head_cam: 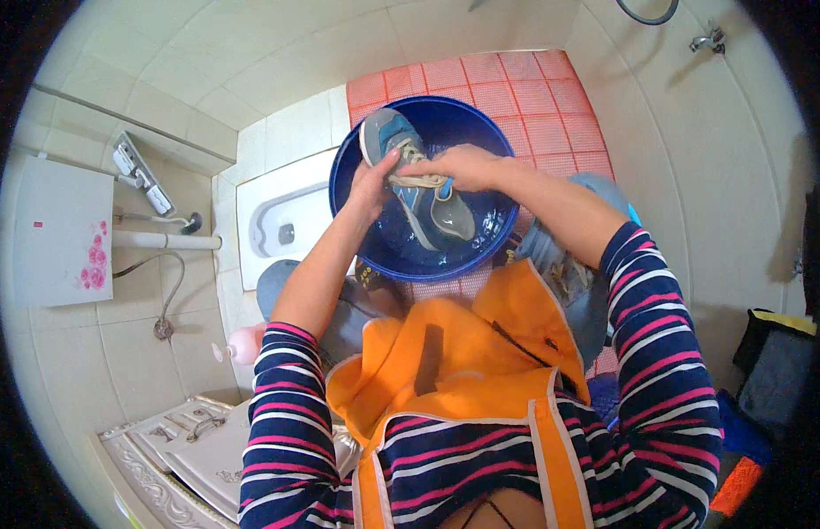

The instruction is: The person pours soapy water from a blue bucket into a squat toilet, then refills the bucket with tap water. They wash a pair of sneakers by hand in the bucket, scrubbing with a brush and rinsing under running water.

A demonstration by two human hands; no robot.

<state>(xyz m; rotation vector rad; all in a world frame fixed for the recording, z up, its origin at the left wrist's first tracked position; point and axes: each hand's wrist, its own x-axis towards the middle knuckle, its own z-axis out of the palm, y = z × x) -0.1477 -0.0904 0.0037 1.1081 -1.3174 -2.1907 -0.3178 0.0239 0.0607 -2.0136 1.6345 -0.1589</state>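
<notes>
A grey and blue lace-up sneaker (420,188) is tilted over a round dark-blue plastic basin (426,272), its toe towards the upper left and its heel towards the lower right. My left hand (375,182) holds the shoe at its side near the toe, thumb on top. Across the pale laces lies my right hand (466,165), fingers reaching towards the left thumb; its palm side is hidden, and whether it grips the laces cannot be told. Water glints in the basin around the shoe.
A white squat toilet (284,172) is set in the floor left of the basin. Red mesh matting (555,112) lies beneath and beyond the basin. At the left are a white cistern (63,231) and a pink bottle (243,345). A metal tap (708,41) is on the right wall.
</notes>
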